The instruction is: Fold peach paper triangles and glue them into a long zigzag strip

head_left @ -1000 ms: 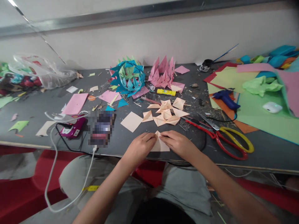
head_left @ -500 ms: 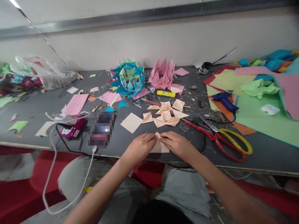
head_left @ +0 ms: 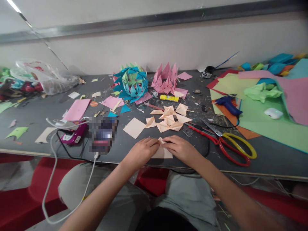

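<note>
Both hands rest on a peach paper piece [head_left: 163,152] at the near edge of the dark table [head_left: 36,110]. My left hand [head_left: 141,151] presses its left side with curled fingers. My right hand [head_left: 181,148] pinches the folded top corner of the same piece. Just beyond lie a flat peach square [head_left: 134,127] and a pile of several folded peach pieces [head_left: 169,118].
Red-and-yellow scissors [head_left: 226,142] lie right of my hands. A blue glue gun [head_left: 227,104], coloured paper sheets [head_left: 267,118], a yellow glue stick [head_left: 169,98], blue [head_left: 131,82] and pink [head_left: 166,78] paper models sit farther back. A phone [head_left: 102,133] and white cable [head_left: 51,160] lie left.
Both hands stay on the peach piece, fingertips drawing slightly closer at its top corner. The view has shifted a little.
</note>
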The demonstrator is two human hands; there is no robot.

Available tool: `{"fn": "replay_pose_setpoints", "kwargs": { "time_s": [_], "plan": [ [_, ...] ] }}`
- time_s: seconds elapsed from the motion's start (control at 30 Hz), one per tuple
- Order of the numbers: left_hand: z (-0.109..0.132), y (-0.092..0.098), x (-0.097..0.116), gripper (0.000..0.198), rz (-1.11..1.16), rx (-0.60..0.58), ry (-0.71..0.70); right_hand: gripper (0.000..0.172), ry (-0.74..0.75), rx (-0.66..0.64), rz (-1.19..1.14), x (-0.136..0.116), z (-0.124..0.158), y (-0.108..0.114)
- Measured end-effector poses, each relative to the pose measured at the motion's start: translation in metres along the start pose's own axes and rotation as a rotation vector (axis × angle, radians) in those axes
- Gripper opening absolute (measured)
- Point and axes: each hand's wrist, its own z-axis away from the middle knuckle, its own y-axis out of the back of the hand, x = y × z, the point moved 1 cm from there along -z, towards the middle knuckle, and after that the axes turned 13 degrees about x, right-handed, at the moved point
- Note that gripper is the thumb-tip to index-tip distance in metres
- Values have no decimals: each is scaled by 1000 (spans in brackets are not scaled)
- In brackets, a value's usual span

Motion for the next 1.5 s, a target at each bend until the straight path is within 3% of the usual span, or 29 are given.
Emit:
{"fn": "replay_pose_setpoints", "kwargs": {
  "time_s": [0.3,0.47,0.73,1.03,1.3,1.5],
  "plan": [
    [-7,-4,-1,15,26,74,4,18,-38,-44,46,-1,-2,-2],
    [-10,0,4,15,48,56,97,14,-192,-140,183,-22,-14,-1],
    [-5,-3,13,26,20,66,179,26,-390,-252,337,-52,-21,-1],
    [-14,-1,16,23,-17,38,204,28,-519,-264,340,-61,-23,7],
    [1,-1,16,37,-22,88,216,25,-598,-226,261,-50,-5,26],
    [-5,-13,34,46,-21,169,218,24,-497,-103,85,-33,-1,29]
  ]
}}
